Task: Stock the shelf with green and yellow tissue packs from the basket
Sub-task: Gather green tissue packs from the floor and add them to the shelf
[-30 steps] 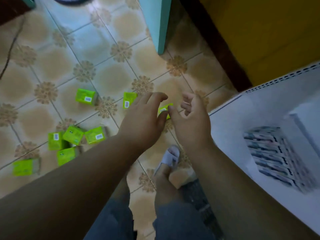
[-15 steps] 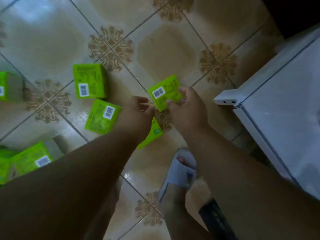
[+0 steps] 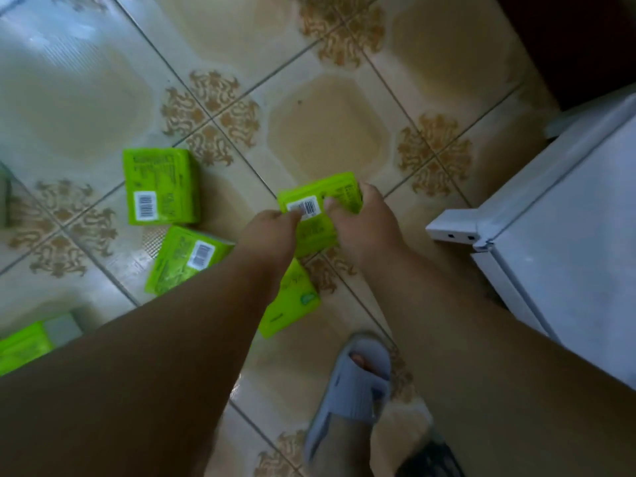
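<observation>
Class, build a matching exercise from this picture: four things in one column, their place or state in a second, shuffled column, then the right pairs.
Things:
1. held green pack
2. white shelf
3. grey slipper
4. upper loose pack

Places or states:
A. on a foot
B. pinched by both hands
C. right edge of view
D. lying on floor tiles, left

Pairs: 1-B, 2-C, 3-A, 4-D

Person seen from the head camera. Both forearms are bare, with no sleeves, watch or rings showing on the left hand or right hand. One foot wears a pale grey-blue open-toe slide sandal with a broad ribbed strap; toes show at its front. A dark garment edge appears at bottom.
</observation>
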{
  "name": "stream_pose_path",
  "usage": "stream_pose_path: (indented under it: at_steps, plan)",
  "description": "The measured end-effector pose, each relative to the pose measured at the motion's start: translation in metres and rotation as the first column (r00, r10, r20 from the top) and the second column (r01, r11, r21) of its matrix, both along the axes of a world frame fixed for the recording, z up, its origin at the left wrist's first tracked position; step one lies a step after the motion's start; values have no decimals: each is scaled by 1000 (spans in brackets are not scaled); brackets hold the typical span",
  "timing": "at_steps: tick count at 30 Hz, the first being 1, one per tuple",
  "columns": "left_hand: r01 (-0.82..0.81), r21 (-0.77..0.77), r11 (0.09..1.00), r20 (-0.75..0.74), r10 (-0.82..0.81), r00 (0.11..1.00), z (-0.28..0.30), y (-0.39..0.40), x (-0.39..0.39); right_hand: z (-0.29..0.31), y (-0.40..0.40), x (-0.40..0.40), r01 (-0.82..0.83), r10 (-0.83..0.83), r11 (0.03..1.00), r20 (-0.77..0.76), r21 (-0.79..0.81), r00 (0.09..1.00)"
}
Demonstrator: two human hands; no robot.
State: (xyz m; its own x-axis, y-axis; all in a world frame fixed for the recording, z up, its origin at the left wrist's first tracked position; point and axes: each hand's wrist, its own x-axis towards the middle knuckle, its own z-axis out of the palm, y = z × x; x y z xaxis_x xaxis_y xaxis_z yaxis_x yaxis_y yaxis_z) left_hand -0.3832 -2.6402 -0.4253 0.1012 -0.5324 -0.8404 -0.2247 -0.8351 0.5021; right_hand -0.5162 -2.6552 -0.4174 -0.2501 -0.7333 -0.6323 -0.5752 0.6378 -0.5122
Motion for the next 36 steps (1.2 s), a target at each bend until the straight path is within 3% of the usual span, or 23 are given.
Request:
stream_pose_path:
  at_steps: [4, 6, 9, 11, 13, 15, 19, 24, 29, 33, 36]
  plan:
    - [-385, -17, 923, -173, 376, 910, 126, 5, 24, 120, 4, 22, 198, -196, 977, 35, -82, 980]
    - [-492, 38, 870, -224, 487, 844, 203, 4, 36, 193, 4, 37, 314, -308, 937, 62, -151, 949]
    - [-480, 50, 876, -173, 481, 860, 318, -1, 66, 312, 8, 67, 336, -326, 911, 81, -240, 942]
    - [-407, -106, 907, -80, 400, 913, 387, -2, 87, 395, 10, 86, 306, -283, 908, 120, -286, 952]
    - [-470, -158, 869, -190, 440, 878, 474, 0, 97, 479, 15, 100, 330, -282, 881, 183, -339, 942]
    - [-478, -291, 829, -169, 447, 879, 555, 1, 106, 557, 22, 112, 356, -274, 845, 249, -398, 929]
    - [-317, -569, 759, -177, 263, 948, 676, 11, 112, 677, 46, 121, 373, -248, 765, 294, -525, 923]
    - [-168, -788, 593, -246, -53, 968, 764, 45, 103, 771, 88, 115, 513, -345, 551, 379, -658, 858]
    - [-125, -909, 398, -225, -215, 950, 825, 80, 78, 838, 130, 92, 586, -333, 345, 488, -733, 807]
    - [-154, -927, 343, -259, -285, 923, 859, 112, 48, 871, 172, 69, 620, -258, 206, 569, -757, 780]
    - [-187, -917, 353, -308, -324, 895, 876, 140, 18, 884, 215, 40, 631, -251, 183, 584, -754, 772]
